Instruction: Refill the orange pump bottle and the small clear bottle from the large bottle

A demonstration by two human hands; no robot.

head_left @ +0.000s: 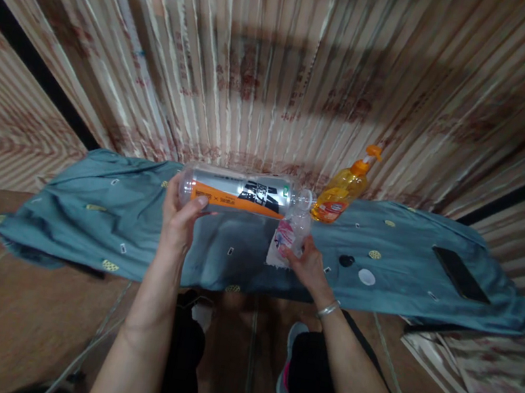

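Note:
My left hand [181, 213] is closed around the base end of a large clear plastic bottle [243, 195] with a silver and orange label. This bottle lies on its side in the air, its neck pointing right. My right hand [307, 265] grips a small clear plastic bottle [299, 223] with a pink and white label. The small bottle's top is right by the large bottle's neck; whether they touch I cannot tell. Just beyond stands a pump bottle [341, 192] of amber liquid with an orange pump head.
A blue-green patterned cloth [213, 255] covers the narrow table. To the right lie a small black object [346, 261], a white round disc [366, 277] and a dark phone [460, 274]. Striped curtain [279, 93] hangs behind. Black poles [39, 65] slant at both sides.

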